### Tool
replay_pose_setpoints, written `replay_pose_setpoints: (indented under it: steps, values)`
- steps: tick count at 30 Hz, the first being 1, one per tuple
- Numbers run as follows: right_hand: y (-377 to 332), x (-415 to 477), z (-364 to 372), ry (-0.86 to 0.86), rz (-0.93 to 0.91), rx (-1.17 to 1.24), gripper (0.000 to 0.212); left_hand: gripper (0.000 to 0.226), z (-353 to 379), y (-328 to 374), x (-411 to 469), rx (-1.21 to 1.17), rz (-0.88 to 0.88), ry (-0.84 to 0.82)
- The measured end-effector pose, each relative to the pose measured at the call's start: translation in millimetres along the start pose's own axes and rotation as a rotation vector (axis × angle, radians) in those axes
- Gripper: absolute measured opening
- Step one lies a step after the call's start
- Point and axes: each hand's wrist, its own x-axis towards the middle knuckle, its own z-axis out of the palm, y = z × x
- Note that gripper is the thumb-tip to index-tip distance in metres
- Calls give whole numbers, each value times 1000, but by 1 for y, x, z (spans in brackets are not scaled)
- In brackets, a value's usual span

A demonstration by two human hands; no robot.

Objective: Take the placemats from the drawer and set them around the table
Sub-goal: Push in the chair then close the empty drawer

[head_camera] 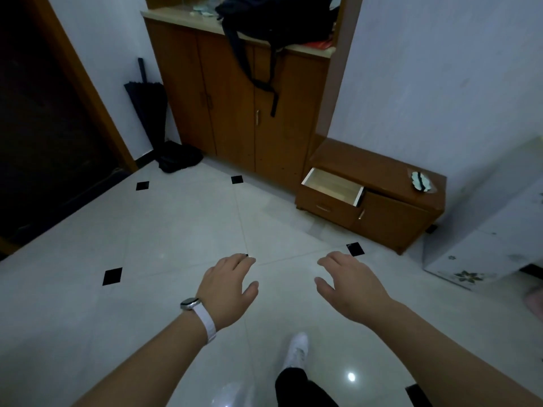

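A low wooden cabinet (382,171) stands against the right wall, and its top-left drawer (333,186) is pulled open. The pale wood bottom of the drawer shows, and I see no placemats in it or anywhere else. My left hand (224,289), with a white watch on the wrist, is held out over the floor tiles, fingers spread, holding nothing. My right hand (349,284) is beside it, also with fingers apart and nothing in it. Both hands are well short of the drawer. No table is in view.
A tall wooden cupboard (235,98) with a dark backpack (276,22) on top stands behind. A folded black umbrella (147,98) leans in the corner over dark shoes (179,158). A small patterned object (420,180) lies on the low cabinet. A white flowered cabinet (484,230) is at right. My white shoe (298,348) is below.
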Motion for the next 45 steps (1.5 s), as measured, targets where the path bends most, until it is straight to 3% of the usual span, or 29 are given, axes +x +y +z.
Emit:
replay_pose_setpoints:
  steps: [9, 15, 18, 30, 45]
  values:
    - [59, 143, 5, 2, -1, 94, 48, 50, 1, -9, 150, 55, 8, -76]
    - [117, 235, -23, 18, 5, 124, 48, 66, -3, 0, 270, 123, 30, -116]
    - [150, 272, -42, 38, 30, 105, 47, 62, -3, 10, 322, 145, 61, -119]
    - [224, 348, -63, 69, 171, 126, 46, 61, 14, 30, 462, 140, 208, -179]
    - [270, 485, -70, 57, 401, 49, 38, 52, 55, -12, 669, 49, 418, -241]
